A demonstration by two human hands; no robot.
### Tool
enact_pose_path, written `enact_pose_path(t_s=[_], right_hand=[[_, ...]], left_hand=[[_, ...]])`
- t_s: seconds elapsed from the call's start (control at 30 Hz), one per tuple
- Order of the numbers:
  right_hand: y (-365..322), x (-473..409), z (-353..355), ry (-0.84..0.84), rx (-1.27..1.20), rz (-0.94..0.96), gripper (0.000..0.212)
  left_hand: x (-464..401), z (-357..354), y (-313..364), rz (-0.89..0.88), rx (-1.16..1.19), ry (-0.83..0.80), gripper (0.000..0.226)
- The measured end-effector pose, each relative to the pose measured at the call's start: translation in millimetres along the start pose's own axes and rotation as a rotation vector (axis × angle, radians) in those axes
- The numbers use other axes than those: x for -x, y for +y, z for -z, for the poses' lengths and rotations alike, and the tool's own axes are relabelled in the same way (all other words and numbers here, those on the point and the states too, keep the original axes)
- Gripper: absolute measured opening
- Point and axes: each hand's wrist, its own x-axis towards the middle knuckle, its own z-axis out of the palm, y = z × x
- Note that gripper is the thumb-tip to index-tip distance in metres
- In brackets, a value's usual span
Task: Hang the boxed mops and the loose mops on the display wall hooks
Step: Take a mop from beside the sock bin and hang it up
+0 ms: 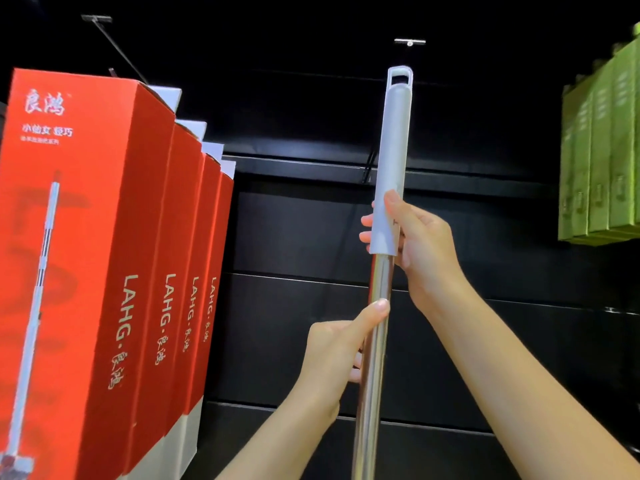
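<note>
Head cam — close, tilted up at display wall.

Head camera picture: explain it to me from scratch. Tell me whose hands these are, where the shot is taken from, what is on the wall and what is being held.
There is no machine here. A person wears one wide-angle camera on the head, so you look forward along their two bare arms at a black display wall.

Both hands hold one loose mop upright by its handle. The right hand grips the grey plastic grip; its fingers curl round from behind. The left hand holds the shiny metal pole lower down.

The grip ends in a hanging loop, just below a metal hook that sticks out of the wall. The mop is not yet hung.

On the left hang four red mop boxes in a row. At the far right are green boxes. The mop's head is out of view.
</note>
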Motion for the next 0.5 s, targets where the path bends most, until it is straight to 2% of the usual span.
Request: enact_pose_path(t_s=[0.07,0.3,0.5], right_hand=[[2,-8,0,0.009,0.0,0.004,0.033],[11,-26,1,0.023,0.006,0.026,0.032],[18,-31,6,0.037,0.021,0.027,0.032]], left_hand=[[-8,-3,1,-0.013,-0.012,0.006,0.079],[-27,-9,2,-0.033,-0.022,-0.001,0.052],[-32,-14,0,-0.033,-0.047,-0.01,0.05]])
